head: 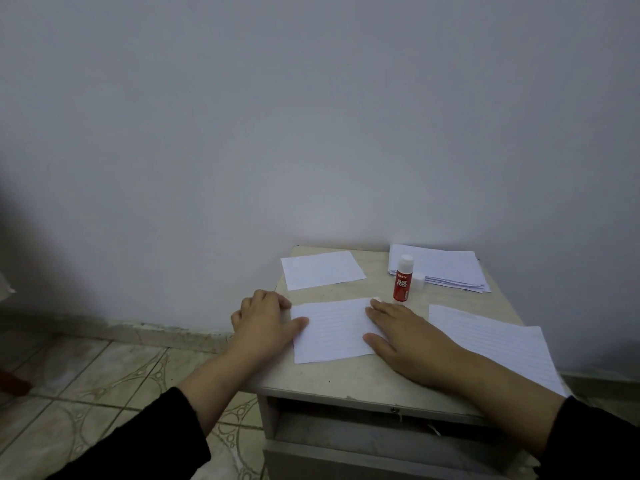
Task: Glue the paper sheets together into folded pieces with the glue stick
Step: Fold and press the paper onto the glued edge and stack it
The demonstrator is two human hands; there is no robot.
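Two bare hands press a lined folded sheet (332,329) flat at the worktop (346,379) centre. Left hand (265,323) rests on its left edge, fingers partly curled w/ thumb on the paper; right hand (403,336) lies flat on its right side, fingers straight. Neither grip holds anything.

Glue stick (402,278) stands upright just behind, uncapped, cap (418,281) beside it.

Judgement: one piece being sealed; finished piece (322,270) back-left. Left to do: loose sheet (498,341) at right & stack (440,270) back-right. Nothing blocks the way.
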